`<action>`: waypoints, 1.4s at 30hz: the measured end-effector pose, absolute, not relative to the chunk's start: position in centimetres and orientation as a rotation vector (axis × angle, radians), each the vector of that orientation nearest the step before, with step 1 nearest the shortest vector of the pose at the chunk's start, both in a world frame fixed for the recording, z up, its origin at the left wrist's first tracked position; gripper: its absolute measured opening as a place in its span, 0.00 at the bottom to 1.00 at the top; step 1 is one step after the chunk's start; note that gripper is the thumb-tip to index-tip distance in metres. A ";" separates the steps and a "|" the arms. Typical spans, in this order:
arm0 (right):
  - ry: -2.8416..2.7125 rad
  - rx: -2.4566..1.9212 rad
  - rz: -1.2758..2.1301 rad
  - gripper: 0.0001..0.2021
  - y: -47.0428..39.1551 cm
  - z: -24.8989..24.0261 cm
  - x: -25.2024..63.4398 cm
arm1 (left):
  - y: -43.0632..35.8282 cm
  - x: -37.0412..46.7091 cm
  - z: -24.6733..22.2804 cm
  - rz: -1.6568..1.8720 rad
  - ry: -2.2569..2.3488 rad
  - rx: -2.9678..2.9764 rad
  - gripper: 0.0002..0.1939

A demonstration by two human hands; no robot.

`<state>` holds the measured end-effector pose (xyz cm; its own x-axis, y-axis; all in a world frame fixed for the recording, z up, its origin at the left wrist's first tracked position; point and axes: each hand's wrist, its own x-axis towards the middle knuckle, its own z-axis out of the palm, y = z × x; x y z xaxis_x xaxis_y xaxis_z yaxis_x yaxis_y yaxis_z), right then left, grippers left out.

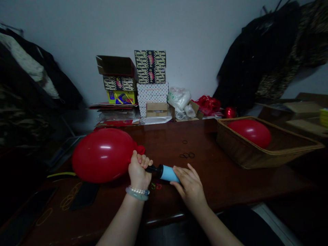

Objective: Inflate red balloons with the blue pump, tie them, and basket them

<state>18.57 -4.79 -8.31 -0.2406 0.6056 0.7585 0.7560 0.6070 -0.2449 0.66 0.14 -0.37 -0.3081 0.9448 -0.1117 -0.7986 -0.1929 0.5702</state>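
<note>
We see the red balloon (102, 157) above the desk (205, 147), left of and nearer our left grip (139, 167), its long axis lying roughly sideways; that grip is closed round its neck, by the black end of the pump (169, 173). The pump slants rightward and towards us into our right grip (189, 184), loosely curled on the blue barrel. Far right, the basket (237, 150) contains a second balloon (251, 132).

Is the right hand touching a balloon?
No, the right hand is on the blue pump; the left hand holds a red balloon.
</note>
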 end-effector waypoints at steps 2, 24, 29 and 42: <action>-1.957 -1.088 -0.206 0.22 -4.7 -8.3 18.7 | 0.1 0.8 -0.4 1.789 0.646 0.318 0.24; -2.004 -1.119 -0.273 0.21 -3.7 -8.0 20.9 | 0.5 -4.5 1.6 1.879 0.574 0.274 0.23; -2.000 -1.100 -0.289 0.21 -3.9 -8.3 20.8 | 0.6 -4.1 1.3 1.864 0.583 0.260 0.24; -1.977 -1.077 -0.245 0.22 -4.7 -8.1 19.5 | 0.4 -0.2 0.0 1.791 0.614 0.302 0.23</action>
<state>19.48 -4.72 -8.05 -0.2687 0.5977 0.7554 0.7637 0.6101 -0.2110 -0.17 0.38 -0.05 -0.3066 0.9462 -0.1037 -0.8111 -0.2027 0.5487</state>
